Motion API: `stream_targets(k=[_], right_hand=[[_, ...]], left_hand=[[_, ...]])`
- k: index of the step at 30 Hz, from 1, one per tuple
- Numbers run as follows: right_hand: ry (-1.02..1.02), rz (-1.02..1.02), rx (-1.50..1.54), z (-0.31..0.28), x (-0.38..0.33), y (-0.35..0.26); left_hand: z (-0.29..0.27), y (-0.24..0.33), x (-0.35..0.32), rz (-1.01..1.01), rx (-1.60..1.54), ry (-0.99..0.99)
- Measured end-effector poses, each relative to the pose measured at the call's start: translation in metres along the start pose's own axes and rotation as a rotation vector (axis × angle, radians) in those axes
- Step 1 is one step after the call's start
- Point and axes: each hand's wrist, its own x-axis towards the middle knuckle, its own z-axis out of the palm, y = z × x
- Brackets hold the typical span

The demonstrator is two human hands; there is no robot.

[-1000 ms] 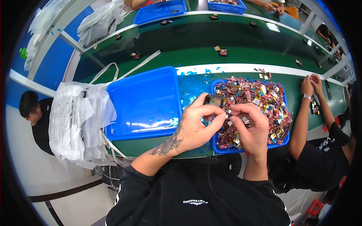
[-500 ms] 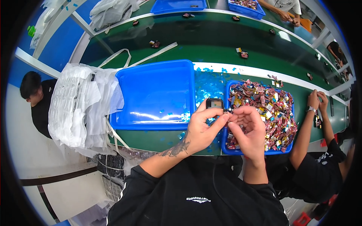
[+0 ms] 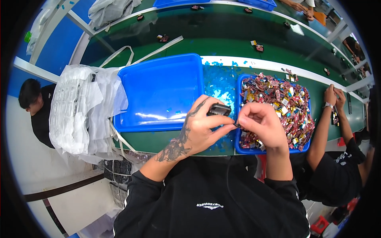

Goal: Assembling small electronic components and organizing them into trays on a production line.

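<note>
My left hand [image 3: 200,129] is closed around a small black box-shaped device [image 3: 219,109], which sticks up between thumb and fingers. Its thumb and a fingertip also pinch toward a tiny dark piece [image 3: 237,125]. From the other side, my right hand [image 3: 264,125] grips that piece with bent, closed fingers; its exact kind is too small to make out. Both hands meet above the gap between two trays. The right-hand blue tray [image 3: 238,99], heaped with small reddish, yellow and silver electronic parts [image 3: 283,99], lies partly under my right hand.
A wide blue tray [image 3: 158,95] with a few blue scraps stands left. Beside it hang stacked white plastic sheets [image 3: 75,115]. Blue film bits [image 3: 220,83] lie between the trays. Beyond a white rail runs a green belt [image 3: 222,35] carrying scattered parts. A co-worker's arms [image 3: 323,127] reach in at right.
My left hand has turned, tipping the black device so its screen no longer shows. My right hand's fingers have curled in tighter. The whole view has shifted slightly.
</note>
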Motion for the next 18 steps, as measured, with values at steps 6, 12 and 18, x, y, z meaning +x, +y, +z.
stream_targets(k=[6,12,18], right_hand=[[0.395,-0.441,-0.985,0.018,0.014,0.021],[0.443,-0.323,-0.728,0.03,0.004,0.022],[0.291,-0.339,-0.346,0.033,0.009,0.03]], left_hand=[[0.007,-0.003,-0.012,-0.068,0.011,0.103],[0.01,-0.011,-0.023,-0.42,-0.236,0.178],[0.015,-0.009,-0.028,-0.44,-0.197,0.113]])
